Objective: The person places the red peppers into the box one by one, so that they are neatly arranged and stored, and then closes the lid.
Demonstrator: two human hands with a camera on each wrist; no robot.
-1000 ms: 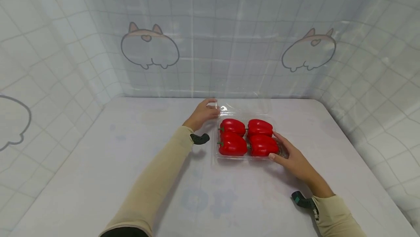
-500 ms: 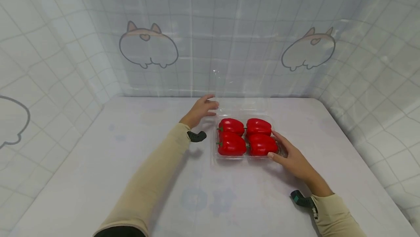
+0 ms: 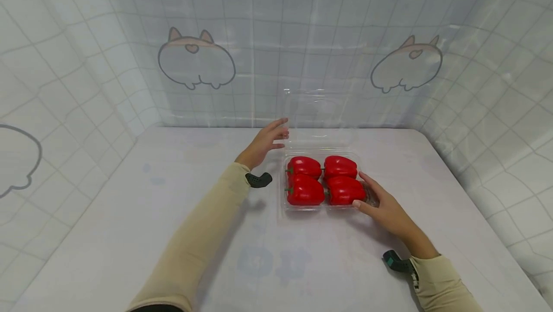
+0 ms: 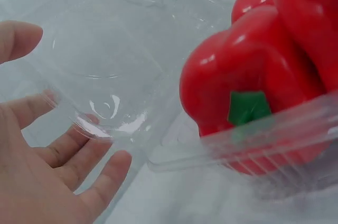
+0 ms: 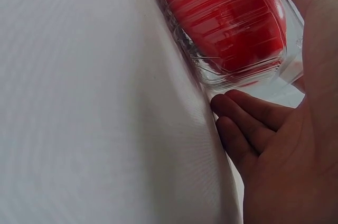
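Observation:
Several red bell peppers [image 3: 306, 191] with green stems lie in a clear plastic clamshell container [image 3: 302, 208]. Its transparent lid [image 3: 319, 106] stands raised at the back, hinged along the far side. Beside the lid's left edge is my left hand [image 3: 260, 146], fingers spread. In the left wrist view, some fingertips of that hand [image 4: 58, 182] are behind or against the clear lid; firm contact cannot be told. My right hand [image 3: 390, 213] holds the container's right end, thumb at the front corner and fingers along the side. In the right wrist view, its lower fingertips reach the container's base.
A white cloth with faint pale-blue prints covers the table [image 3: 129, 216]. Behind it hangs a tile-patterned curtain [image 3: 276, 53] with cartoon animal prints, and similar sheets line both sides. Each wrist wears a dark camera mount [image 3: 259, 180].
The lid has tilted farther back and up, away from the peppers. My left hand has shifted slightly up and left, its fingers spreading. The right hand stays put on the container.

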